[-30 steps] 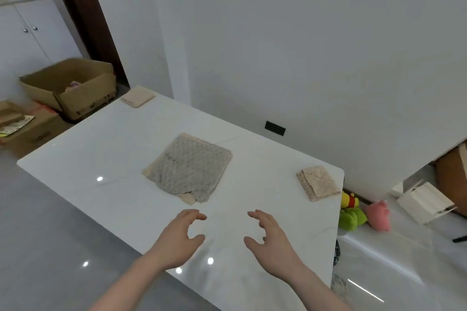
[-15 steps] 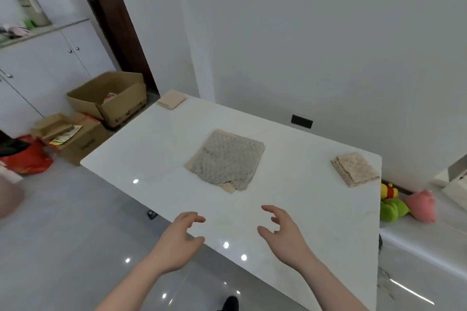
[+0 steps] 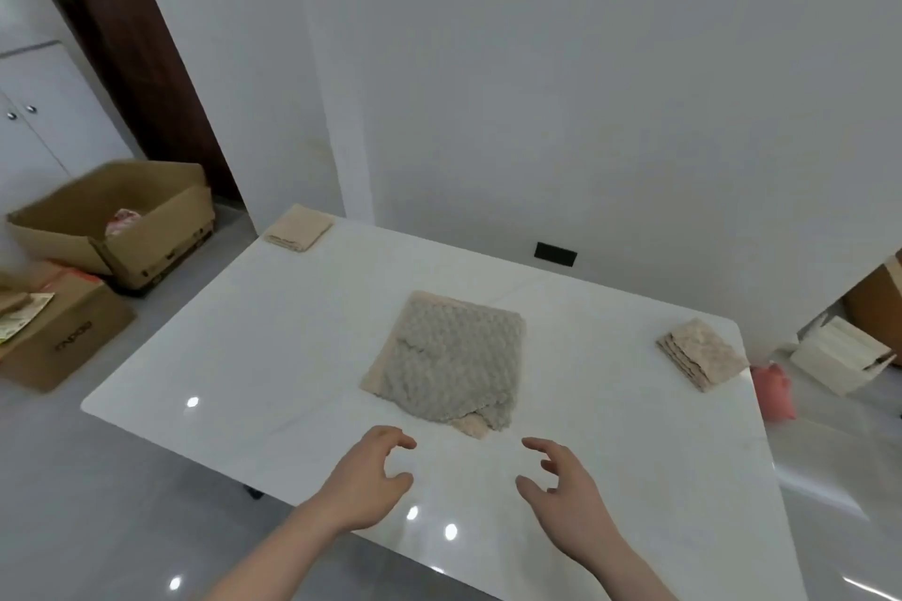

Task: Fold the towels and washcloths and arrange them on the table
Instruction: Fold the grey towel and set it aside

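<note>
- Head view, middle of the white table (image 3: 273, 356): grey towel (image 3: 451, 361), nubbly and bubble-textured, folded to a rough square, lying flat on a smoother beige towel (image 3: 471, 427) that peeks out at the 6 o'clock corner and along the 9 o'clock edge.
- At 11 o'clock on the far corner: small beige washcloth (image 3: 298, 227), folded square, soft pile, layered edges facing near.
- At 3 o'clock by the right edge: beige patterned washcloth (image 3: 701, 353), folded into a thick square with stacked layers showing along its near side.
- At 6 o'clock, near the front edge: left hand (image 3: 363, 478) hovering with fingers loosely curled, holding nothing; apart from the towels.
- Just beside it at 5 o'clock: right hand (image 3: 568, 495), fingers spread and slightly bent, also holding nothing; palms turned toward each other.
- Tabletop glossy and marble-like, rounded corners, bright light spots reflected near the front.
- Plain white wall (image 3: 585, 88) behind, with a black outlet plate (image 3: 555, 254) low down.
- At 9 o'clock on the grey glossy floor: open cardboard box (image 3: 112, 225), another closed carton (image 3: 63, 337) nearer.
- At 10 o'clock: dark brown door frame (image 3: 122, 49), white cabinet doors (image 3: 44, 132).
- At 3 o'clock beyond the table: blurred pink object (image 3: 773, 393), pale wooden box (image 3: 839, 354).
</note>
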Action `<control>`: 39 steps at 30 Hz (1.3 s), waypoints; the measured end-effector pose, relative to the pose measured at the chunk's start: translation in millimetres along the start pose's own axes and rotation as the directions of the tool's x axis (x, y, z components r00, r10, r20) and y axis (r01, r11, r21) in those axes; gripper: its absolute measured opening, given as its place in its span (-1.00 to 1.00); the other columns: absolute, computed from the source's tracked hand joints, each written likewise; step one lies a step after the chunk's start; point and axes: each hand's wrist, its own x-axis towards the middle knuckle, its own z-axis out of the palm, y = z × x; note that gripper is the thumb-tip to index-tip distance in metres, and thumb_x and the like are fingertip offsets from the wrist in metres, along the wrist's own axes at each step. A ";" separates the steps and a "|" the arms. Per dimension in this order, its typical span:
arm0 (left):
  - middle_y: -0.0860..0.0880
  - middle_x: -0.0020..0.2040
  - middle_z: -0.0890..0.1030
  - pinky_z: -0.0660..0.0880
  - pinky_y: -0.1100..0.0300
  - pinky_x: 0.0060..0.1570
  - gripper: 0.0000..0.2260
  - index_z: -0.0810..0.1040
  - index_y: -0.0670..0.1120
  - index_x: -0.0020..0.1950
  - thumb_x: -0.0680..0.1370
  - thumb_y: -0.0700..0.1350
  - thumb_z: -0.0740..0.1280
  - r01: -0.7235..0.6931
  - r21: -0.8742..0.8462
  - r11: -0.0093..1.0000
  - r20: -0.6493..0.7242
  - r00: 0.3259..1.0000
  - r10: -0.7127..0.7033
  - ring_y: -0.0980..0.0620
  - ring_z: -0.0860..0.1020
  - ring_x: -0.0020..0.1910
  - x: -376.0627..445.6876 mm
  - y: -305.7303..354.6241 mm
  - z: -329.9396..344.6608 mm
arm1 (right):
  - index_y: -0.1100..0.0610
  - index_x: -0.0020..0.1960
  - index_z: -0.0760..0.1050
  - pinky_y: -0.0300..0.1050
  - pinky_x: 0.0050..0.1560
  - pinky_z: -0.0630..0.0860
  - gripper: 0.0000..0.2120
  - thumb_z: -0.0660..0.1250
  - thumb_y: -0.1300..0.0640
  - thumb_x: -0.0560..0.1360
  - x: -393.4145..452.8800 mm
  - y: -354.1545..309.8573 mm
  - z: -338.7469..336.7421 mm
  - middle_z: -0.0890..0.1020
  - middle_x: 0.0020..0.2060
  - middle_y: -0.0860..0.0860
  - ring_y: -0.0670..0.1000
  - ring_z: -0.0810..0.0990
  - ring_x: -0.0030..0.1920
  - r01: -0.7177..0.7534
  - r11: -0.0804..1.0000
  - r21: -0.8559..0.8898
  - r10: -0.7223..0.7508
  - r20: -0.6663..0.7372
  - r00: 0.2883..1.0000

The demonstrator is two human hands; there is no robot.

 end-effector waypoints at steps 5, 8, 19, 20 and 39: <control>0.08 0.57 0.23 0.28 0.21 0.42 -0.57 0.44 0.06 0.47 0.59 -0.04 0.28 -0.057 0.203 0.978 0.152 0.988 0.026 0.03 0.30 0.49 51.6 -33.2 -24.7 | -0.12 0.41 0.43 -0.10 0.37 0.44 -0.55 0.38 0.08 0.54 33.9 -22.1 44.6 0.44 0.31 -0.25 -0.12 0.44 0.33 -0.051 0.996 -0.070 0.051 -0.002 0.999; 0.05 0.63 0.14 0.22 0.13 0.51 -0.56 0.43 0.02 0.50 0.61 -0.06 0.24 -0.121 0.297 0.947 0.220 0.974 0.056 -0.01 0.18 0.56 81.2 -47.7 -31.8 | -0.09 0.40 0.44 -0.20 0.31 0.39 -0.56 0.38 0.11 0.55 51.4 -29.7 61.3 0.45 0.29 -0.24 -0.18 0.43 0.27 -0.045 0.995 -0.093 0.042 -0.040 0.998; 0.16 0.51 0.32 0.27 0.12 0.48 -0.59 0.54 0.11 0.24 0.41 -0.10 0.23 -0.394 0.384 0.835 0.076 0.915 0.396 0.09 0.27 0.50 181.2 -135.7 7.3 | -0.12 0.29 0.52 -0.26 0.28 0.34 -0.60 0.41 0.14 0.49 166.7 42.2 111.6 0.42 0.21 -0.31 -0.04 0.42 0.30 -0.011 0.970 -0.244 -0.034 -0.182 0.983; 0.20 0.49 0.33 0.27 0.13 0.46 -0.62 0.53 0.12 0.22 0.42 -0.11 0.25 -0.405 0.350 0.845 -0.001 0.901 0.433 0.13 0.28 0.48 183.5 -145.1 17.5 | -0.14 0.27 0.52 -0.22 0.29 0.36 -0.61 0.43 0.13 0.48 174.1 54.3 121.4 0.43 0.20 -0.32 -0.07 0.39 0.27 0.007 0.967 -0.254 -0.067 -0.229 0.971; 0.24 0.36 0.44 0.18 0.25 0.40 -0.58 0.51 0.11 0.30 0.49 -0.21 0.18 -0.586 0.428 0.688 -0.290 0.632 0.719 0.18 0.35 0.40 193.3 -191.4 62.0 | -0.17 0.04 0.57 -0.35 0.02 0.37 -0.71 0.46 0.18 0.45 190.9 121.8 171.9 0.56 -0.13 -0.26 -0.16 0.50 -0.01 0.344 0.871 -0.351 -0.488 -0.533 0.691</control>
